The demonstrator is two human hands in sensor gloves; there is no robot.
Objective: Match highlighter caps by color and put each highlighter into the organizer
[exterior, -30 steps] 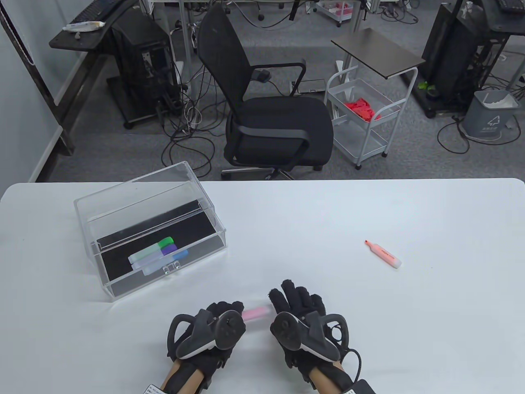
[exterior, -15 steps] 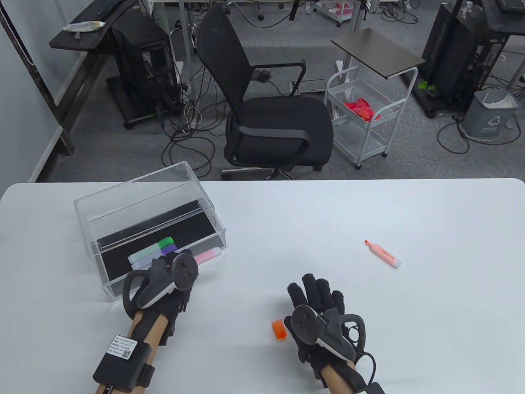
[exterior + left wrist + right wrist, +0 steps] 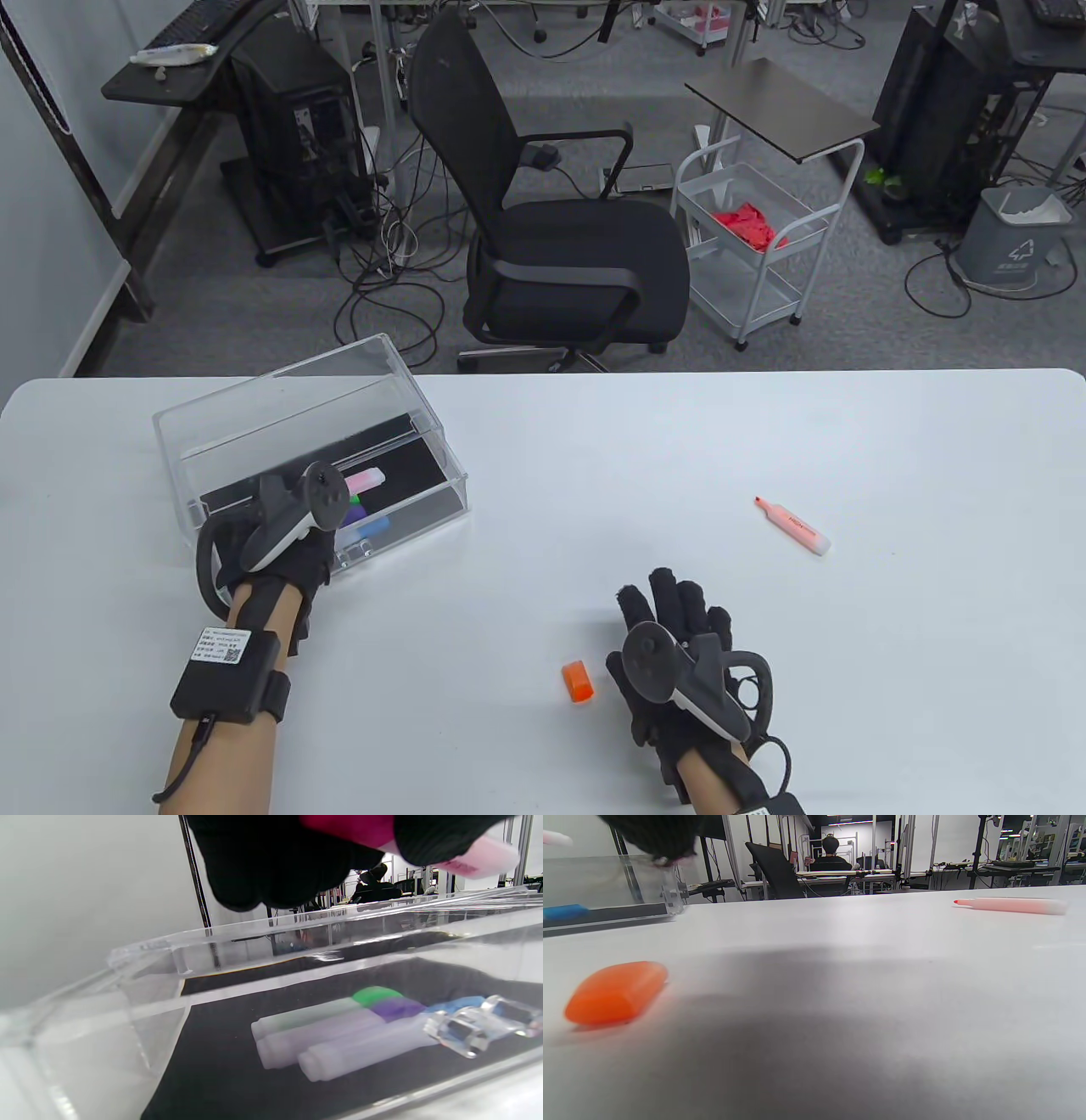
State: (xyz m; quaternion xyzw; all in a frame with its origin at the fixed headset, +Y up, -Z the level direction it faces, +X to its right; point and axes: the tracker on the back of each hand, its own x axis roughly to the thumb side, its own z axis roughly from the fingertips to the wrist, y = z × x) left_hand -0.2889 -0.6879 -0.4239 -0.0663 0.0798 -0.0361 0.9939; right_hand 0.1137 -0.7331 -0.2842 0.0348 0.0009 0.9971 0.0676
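My left hand (image 3: 333,508) grips a capped pink highlighter (image 3: 365,480) and holds it over the clear organizer (image 3: 271,378). In the left wrist view the gloved fingers (image 3: 288,866) pinch that pink highlighter (image 3: 481,855) above the organizer's black floor. On that floor lie a green highlighter (image 3: 314,1014), a purple one (image 3: 331,1029) and a blue one (image 3: 369,1048). My right hand (image 3: 670,607) rests on the table, fingers straight, holding nothing. An orange cap (image 3: 578,682) lies just left of it. The uncapped orange highlighter (image 3: 792,525) lies farther right.
The white table (image 3: 594,458) runs to its far edge, with a black office chair (image 3: 560,246) and a white cart (image 3: 747,246) behind it. In the right wrist view, the orange cap (image 3: 617,992) is near left and the orange highlighter (image 3: 1009,905) far right.
The left hand carried the pink highlighter from in front of me up and left to over the organizer. The right hand let go and drew right, uncovering the orange cap.
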